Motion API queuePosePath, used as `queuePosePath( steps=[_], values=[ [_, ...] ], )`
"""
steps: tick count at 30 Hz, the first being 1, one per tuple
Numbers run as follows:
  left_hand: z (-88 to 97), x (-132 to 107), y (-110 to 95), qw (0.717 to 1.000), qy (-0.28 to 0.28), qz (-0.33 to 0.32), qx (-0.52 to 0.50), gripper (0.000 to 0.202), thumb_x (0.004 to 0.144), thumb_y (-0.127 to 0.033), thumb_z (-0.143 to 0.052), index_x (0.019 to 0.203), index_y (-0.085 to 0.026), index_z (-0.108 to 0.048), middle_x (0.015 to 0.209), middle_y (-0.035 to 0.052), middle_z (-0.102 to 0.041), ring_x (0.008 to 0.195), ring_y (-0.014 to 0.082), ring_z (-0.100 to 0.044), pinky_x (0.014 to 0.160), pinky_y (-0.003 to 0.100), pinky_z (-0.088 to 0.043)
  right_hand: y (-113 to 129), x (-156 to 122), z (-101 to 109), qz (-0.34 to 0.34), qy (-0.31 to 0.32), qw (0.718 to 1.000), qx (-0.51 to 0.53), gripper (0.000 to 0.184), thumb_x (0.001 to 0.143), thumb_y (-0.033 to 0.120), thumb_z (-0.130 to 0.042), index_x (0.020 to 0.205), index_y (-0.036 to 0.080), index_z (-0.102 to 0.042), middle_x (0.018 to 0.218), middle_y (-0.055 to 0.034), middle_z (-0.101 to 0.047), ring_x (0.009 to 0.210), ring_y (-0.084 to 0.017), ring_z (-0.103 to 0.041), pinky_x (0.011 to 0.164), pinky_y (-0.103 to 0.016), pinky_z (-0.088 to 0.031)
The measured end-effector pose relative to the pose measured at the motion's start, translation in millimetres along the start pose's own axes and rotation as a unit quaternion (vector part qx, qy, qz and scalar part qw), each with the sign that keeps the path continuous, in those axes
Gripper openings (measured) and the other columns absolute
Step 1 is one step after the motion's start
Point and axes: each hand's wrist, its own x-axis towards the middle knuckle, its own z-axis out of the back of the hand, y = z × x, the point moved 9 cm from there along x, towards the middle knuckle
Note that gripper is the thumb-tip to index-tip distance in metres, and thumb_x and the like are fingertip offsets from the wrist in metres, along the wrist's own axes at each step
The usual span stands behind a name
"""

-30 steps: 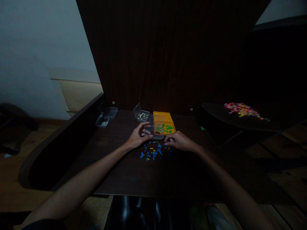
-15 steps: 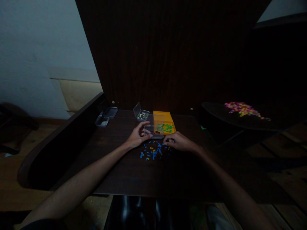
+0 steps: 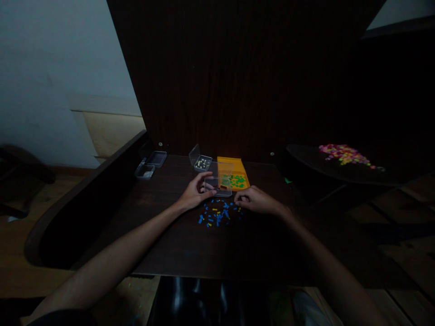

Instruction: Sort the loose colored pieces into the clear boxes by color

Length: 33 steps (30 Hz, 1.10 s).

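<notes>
My left hand [image 3: 197,192] grips the left side of an open clear plastic box [image 3: 224,195], with its thumb at the near edge and its fingers behind. A small brown piece [image 3: 223,187] shows in the box. My right hand [image 3: 253,199] is closed, thumb and fingertips together, just right of the box's near corner. Whatever its fingertips may hold is too small to make out. Below both hands lie many small blue pieces [image 3: 225,213], with some yellow pieces [image 3: 215,209] scattered among them.
An orange tray [image 3: 231,161] with green pieces [image 3: 239,182] stands behind the box. A small clear case [image 3: 203,163] holds pale pieces. Another open clear case [image 3: 145,173] sits at the left, near the side panel [image 3: 84,194]. Colourful beads [image 3: 346,155] are heaped on a dark surface at right.
My right hand has shifted slightly to the right, away from the pieces by the box's corner. My left hand and the clear box stay in place.
</notes>
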Motion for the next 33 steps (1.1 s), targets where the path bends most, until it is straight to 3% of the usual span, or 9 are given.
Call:
queuePosePath(
  steps=[6, 13, 20, 25, 33],
  values=[
    [0.5, -0.5, -0.6, 1.0, -0.003, 0.003, 0.004, 0.064, 0.065, -0.021, -0.079, 0.122, -0.019, -0.051, 0.124, 0.0128, -0.055, 0.083, 0.011, -0.061, 0.07, 0.025, -0.051, -5.3, -5.1, 4.9, -0.011, 0.017, 1.0, -0.013, 0.019, 0.084, 0.021, -0.051, 0.088, 0.016, -0.07, 0.07, -0.0015, -0.064, 0.059, -0.011, -0.051, 0.058, -0.022, -0.034],
    [0.4, -0.1, -0.2, 1.0, 0.0, 0.003, -0.004, 0.064, 0.065, -0.02, -0.08, 0.122, -0.019, -0.052, 0.123, 0.0127, -0.055, 0.083, 0.0106, -0.061, 0.069, 0.023, -0.051, -14.0, -11.5, 6.2, -0.023, 0.034, 0.999, 0.002, 0.02, 0.076, 0.02, -0.06, 0.094, 0.017, -0.069, 0.063, 0.0024, -0.058, 0.055, -0.01, -0.049, 0.056, -0.021, -0.035],
    [0.5, -0.9, -1.6, 1.0, 0.001, -0.002, -0.001, 0.063, 0.065, -0.02, -0.079, 0.121, -0.019, -0.052, 0.123, 0.0121, -0.055, 0.083, 0.0106, -0.061, 0.069, 0.024, -0.051, -7.9, -8.6, 2.9, 0.012, 0.037, 0.999, 0.006, 0.017, 0.081, 0.023, -0.06, 0.093, 0.017, -0.07, 0.072, -0.0011, -0.063, 0.062, -0.012, -0.054, 0.06, -0.023, -0.039],
    [0.0, -0.9, -1.7, 1.0, 0.001, 0.002, -0.001, 0.063, 0.065, -0.021, -0.079, 0.121, -0.019, -0.052, 0.123, 0.0127, -0.055, 0.083, 0.0112, -0.061, 0.071, 0.026, -0.051, -7.7, -8.0, 4.2, 0.005, 0.016, 0.999, -0.044, 0.012, 0.08, 0.019, -0.058, 0.087, 0.017, -0.068, 0.082, -0.0033, -0.066, 0.07, -0.014, -0.056, 0.064, -0.023, -0.038],
    [-0.5, -0.3, -1.2, 1.0, 0.005, 0.005, 0.0, 0.062, 0.065, -0.022, -0.079, 0.121, -0.019, -0.051, 0.123, 0.0124, -0.055, 0.084, 0.0115, -0.061, 0.072, 0.026, -0.051, -12.2, -16.5, -2.7, -0.058, 0.056, 0.985, -0.15, 0.016, 0.088, 0.026, -0.05, 0.096, 0.02, -0.063, 0.087, -0.0061, -0.067, 0.074, -0.017, -0.058, 0.063, -0.026, -0.035]
  ],
)
